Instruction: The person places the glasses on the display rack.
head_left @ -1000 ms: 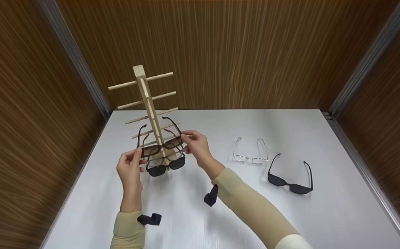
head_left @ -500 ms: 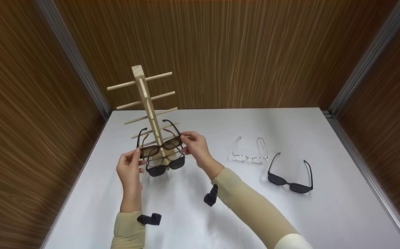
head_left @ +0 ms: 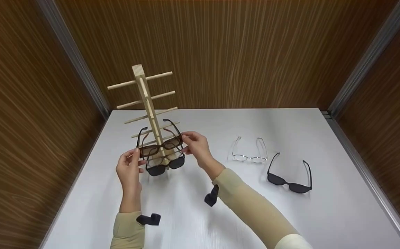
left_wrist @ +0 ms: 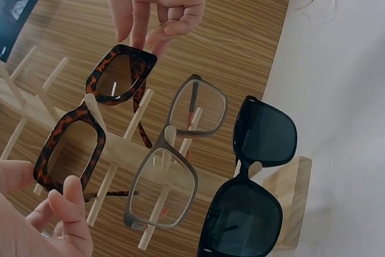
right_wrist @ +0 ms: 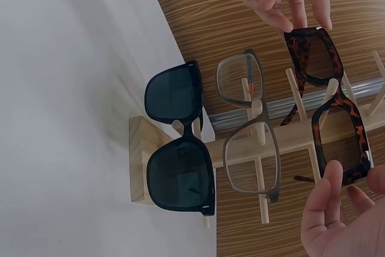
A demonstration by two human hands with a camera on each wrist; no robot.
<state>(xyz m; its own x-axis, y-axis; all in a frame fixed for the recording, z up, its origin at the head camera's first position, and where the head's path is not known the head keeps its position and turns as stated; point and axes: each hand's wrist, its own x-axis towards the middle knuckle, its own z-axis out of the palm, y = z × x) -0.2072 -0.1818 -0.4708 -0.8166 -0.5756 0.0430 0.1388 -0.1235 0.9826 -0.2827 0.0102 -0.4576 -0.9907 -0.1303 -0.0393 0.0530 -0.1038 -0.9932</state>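
Observation:
My left hand (head_left: 129,169) and right hand (head_left: 197,147) pinch the two outer corners of tortoiseshell sunglasses (left_wrist: 59,133) with brown lenses. These sunglasses sit at the wooden eyewear stand (head_left: 150,112), their bridge at a front peg and their arms pointing back on either side of the post. Below them, grey-framed clear glasses (right_wrist: 274,148) hang on the stand. Lowest on it is a pair of black sunglasses (right_wrist: 180,176) with dark lenses. In the head view the fingers partly cover the tortoiseshell frame's ends.
On the white table (head_left: 193,221), right of the stand, lie thin-framed clear glasses (head_left: 249,159) and another pair of black sunglasses (head_left: 288,183), arms unfolded. Bare crossbars (head_left: 160,75) stick out from the upper stand. Wood-grain panels (head_left: 220,55) enclose the table at back and sides.
The tortoiseshell sunglasses' arms have dropped slightly since one second ago. Both hands keep their pinch and have barely moved.

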